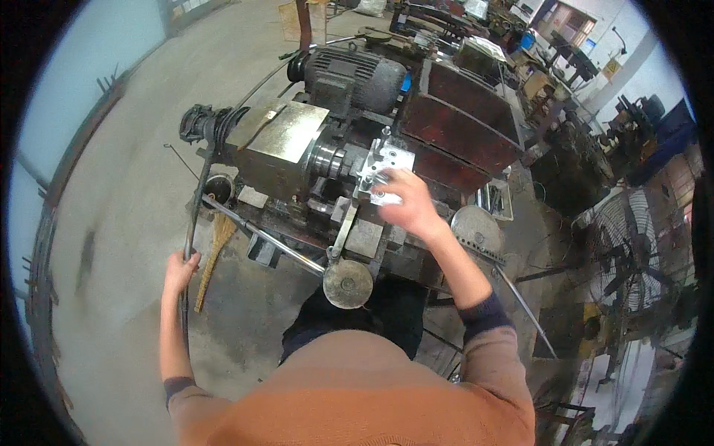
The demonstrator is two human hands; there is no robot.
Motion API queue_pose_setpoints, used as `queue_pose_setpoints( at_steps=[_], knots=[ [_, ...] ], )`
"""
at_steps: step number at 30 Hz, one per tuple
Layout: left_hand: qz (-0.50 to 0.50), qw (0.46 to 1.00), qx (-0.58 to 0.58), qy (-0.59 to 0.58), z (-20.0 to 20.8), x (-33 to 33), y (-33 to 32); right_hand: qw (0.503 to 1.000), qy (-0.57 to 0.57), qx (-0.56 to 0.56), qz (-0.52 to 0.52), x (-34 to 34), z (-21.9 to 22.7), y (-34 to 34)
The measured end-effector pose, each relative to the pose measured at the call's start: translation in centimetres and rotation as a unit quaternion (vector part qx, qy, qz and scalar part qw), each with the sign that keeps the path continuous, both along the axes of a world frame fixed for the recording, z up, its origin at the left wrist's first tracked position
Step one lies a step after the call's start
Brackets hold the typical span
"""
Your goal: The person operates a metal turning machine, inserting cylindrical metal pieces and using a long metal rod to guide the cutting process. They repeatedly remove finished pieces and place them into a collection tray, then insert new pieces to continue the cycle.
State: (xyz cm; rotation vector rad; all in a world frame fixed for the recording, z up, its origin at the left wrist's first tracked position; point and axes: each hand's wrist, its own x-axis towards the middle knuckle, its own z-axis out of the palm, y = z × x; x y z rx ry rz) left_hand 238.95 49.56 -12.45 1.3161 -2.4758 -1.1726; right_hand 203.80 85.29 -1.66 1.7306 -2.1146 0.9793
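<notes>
My left hand [177, 269] is wrapped round a long dark metal rod [195, 215], which runs up beside the machine's headstock. Over a shiny metal block [396, 157] on the machine's slide is my right hand [407, 201], its fingers blurred by motion and partly hidden. Whether those fingers grip anything cannot be made out. Left of the block sits a round steel spindle end [325, 160], close to the block. A flat bar [343, 229] extends from beneath the right hand toward a round metal disc [347, 284] near my body.
A ribbed electric motor [353, 80] stands behind the machine. Dark red metal bins [461, 130] are at the back right. A second handwheel [477, 229] and a large fan [632, 249] lie to the right. A straw broom [213, 256] leans near my left hand.
</notes>
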Motion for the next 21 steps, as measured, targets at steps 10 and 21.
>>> queue_pose_setpoints(
  at_steps=[10,21],
  knots=[
    [0.002,0.976,-0.173,-0.133,0.9,4.6,4.3,0.96,-0.059,0.251,-0.106,-4.4,-4.2,-11.6],
    [0.055,0.979,-0.162,-0.109,0.5,4.6,5.5,0.968,-0.171,0.177,-0.045,-6.3,-3.5,-11.5]
  ],
)
